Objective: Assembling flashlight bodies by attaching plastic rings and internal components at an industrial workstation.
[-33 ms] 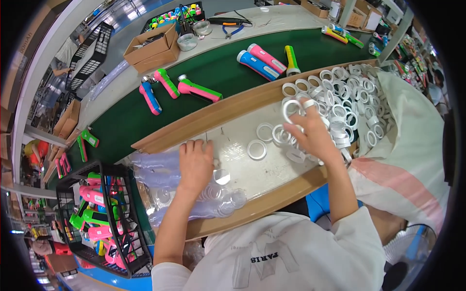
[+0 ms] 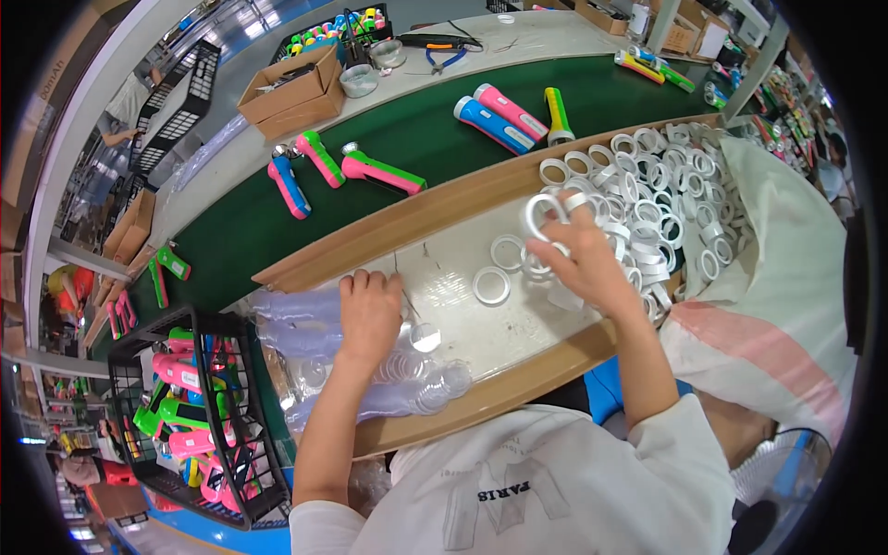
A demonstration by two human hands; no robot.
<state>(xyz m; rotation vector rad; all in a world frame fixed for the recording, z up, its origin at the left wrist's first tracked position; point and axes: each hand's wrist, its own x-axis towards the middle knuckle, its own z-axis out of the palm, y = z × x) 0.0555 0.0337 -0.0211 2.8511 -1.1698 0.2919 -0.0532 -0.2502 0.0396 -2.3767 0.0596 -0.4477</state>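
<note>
My right hand (image 2: 597, 264) holds a white plastic ring (image 2: 531, 215) upright between thumb and fingers; a second white ring (image 2: 576, 201) appears to sit on a fingertip. It hangs at the left edge of a heap of similar rings (image 2: 680, 180). My left hand (image 2: 372, 314) rests with curled fingers over rows of clear round plastic discs (image 2: 430, 393), several wrapped in bluish film (image 2: 296, 305). What its fingertips grip, if anything, is hidden. Between my hands a loose ring (image 2: 491, 286) lies flat, and another ring (image 2: 507, 251) lies just behind it.
A cardboard tray wall (image 2: 481, 208) borders the work area. Beyond it, a green conveyor belt (image 2: 398, 120) carries several colourful flashlights (image 2: 492, 125). A black crate (image 2: 176, 324) full of flashlights stands at left. A white woven sack (image 2: 786, 268) lies at right; blue-handled pliers (image 2: 447, 60) lie at the back.
My right hand has shifted slightly left, bringing the held ring with it. My left hand stays nearly in place.
</note>
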